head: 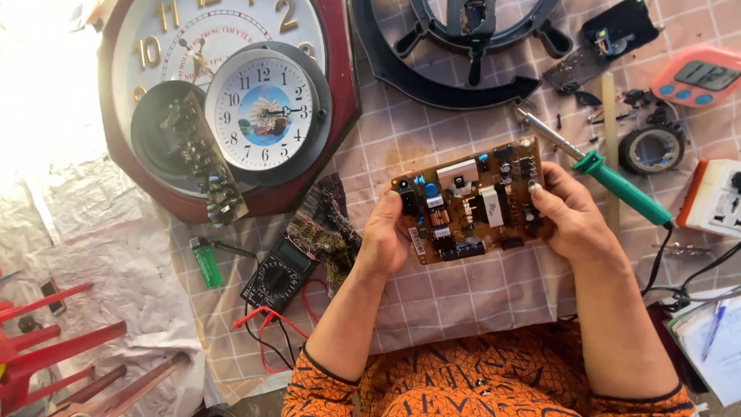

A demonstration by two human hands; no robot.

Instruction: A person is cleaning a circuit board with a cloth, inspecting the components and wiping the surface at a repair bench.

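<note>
Checked cloth covers the worktop (432, 301), where both hands, left hand (384, 239) and right hand (567, 220), grip a brown circuit board (467, 202) by its ends, with the green-handled soldering iron (594, 166) lying unused just beyond, so any soldering looks not yet begun.

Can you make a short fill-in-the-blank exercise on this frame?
1. Both hands hold a brown ____ board by its short edges.
2. The soldering iron has a ____ handle.
3. The green lighter lies beside a black ____ with red leads.
4. The small clock face pictures a ____.

Missing: circuit; green; multimeter; ship
</note>
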